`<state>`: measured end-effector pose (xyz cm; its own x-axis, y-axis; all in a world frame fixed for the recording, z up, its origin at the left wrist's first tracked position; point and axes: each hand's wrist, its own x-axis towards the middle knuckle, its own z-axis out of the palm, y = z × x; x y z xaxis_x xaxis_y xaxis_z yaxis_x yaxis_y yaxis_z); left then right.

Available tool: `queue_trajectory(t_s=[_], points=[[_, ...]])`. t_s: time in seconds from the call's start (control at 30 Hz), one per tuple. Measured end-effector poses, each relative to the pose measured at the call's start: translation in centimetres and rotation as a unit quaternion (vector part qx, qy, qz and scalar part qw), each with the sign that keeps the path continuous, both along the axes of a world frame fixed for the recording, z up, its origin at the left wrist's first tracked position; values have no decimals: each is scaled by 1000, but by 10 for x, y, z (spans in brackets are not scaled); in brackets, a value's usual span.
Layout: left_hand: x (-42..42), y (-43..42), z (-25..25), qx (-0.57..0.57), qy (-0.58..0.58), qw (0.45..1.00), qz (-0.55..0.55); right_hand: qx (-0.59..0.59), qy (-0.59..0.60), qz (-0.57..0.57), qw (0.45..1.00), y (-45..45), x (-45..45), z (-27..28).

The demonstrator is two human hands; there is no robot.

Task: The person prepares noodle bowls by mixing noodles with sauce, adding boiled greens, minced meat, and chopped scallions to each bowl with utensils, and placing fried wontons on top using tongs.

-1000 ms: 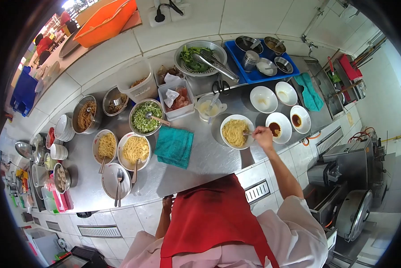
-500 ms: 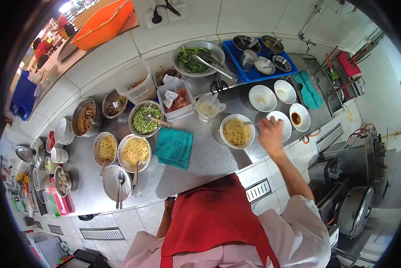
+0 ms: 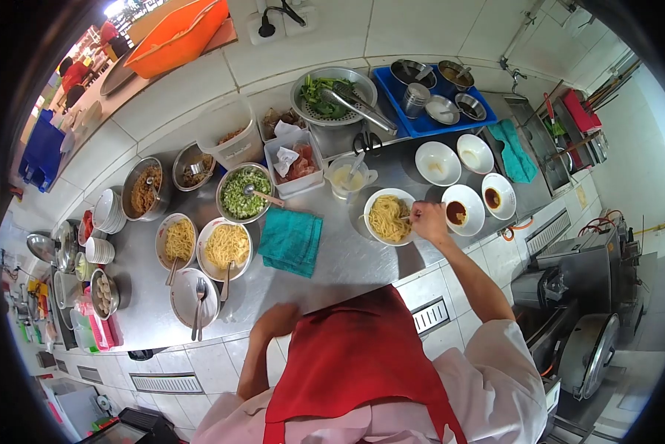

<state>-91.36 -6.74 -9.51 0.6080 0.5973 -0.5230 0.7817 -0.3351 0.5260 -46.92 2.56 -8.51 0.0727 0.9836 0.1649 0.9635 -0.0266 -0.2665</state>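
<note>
My right hand (image 3: 428, 221) is at the right rim of a white bowl (image 3: 372, 231) of yellow noodles (image 3: 389, 218). Its fingers are pinched on a thin metal utensil (image 3: 405, 218) whose far end is buried in the noodles, so I cannot see its kind. Just right of this hand are two white bowls of dark sauce, a nearer one (image 3: 473, 226) and a farther one (image 3: 508, 206). My left hand (image 3: 278, 320) is low at the table's front edge, beside the red apron (image 3: 355, 355); its fingers cannot be made out.
Left on the steel table (image 3: 295, 292) are two noodle bowls, a bowl with a fork and spoon (image 3: 188, 300), chopped greens (image 3: 244, 194) and a teal cloth (image 3: 291, 240). Behind stand a jug (image 3: 345, 181), a colander (image 3: 314, 78) and a blue tray (image 3: 406, 126).
My right hand has moved left from the sauce bowl to the noodle bowl and gripped the utensil. Dark sauce now shows in the nearer bowl. My left hand has risen to the table edge.
</note>
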Motion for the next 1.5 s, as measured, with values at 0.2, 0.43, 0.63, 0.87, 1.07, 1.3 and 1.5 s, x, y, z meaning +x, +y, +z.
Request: queue_trajectory(t_s=[0.2, 0.43, 0.63, 0.87, 1.07, 1.3, 1.5], points=[[177, 111, -46, -8, -379, 876, 298, -149, 340, -59, 927, 16, 47, 0], [214, 137, -42, -175, -404, 786, 434, 58, 169, 40, 983, -5, 32, 135], [216, 123, -21, -240, -440, 715, 488, 214, -163, 234, 934, -26, -5, 142], [210, 96, -10, -266, -405, 661, 573, 22, -23, 123, 992, 23, 14, 21], [208, 77, -3, -234, -411, 620, 626, -218, 351, 62, 908, 57, 65, 17], [215, 63, 8, -231, -418, 618, 624, 110, 41, 265, 957, 37, 53, 159], [238, 80, -25, -265, -458, 590, 610, 232, -115, 337, 905, 42, 46, 109]])
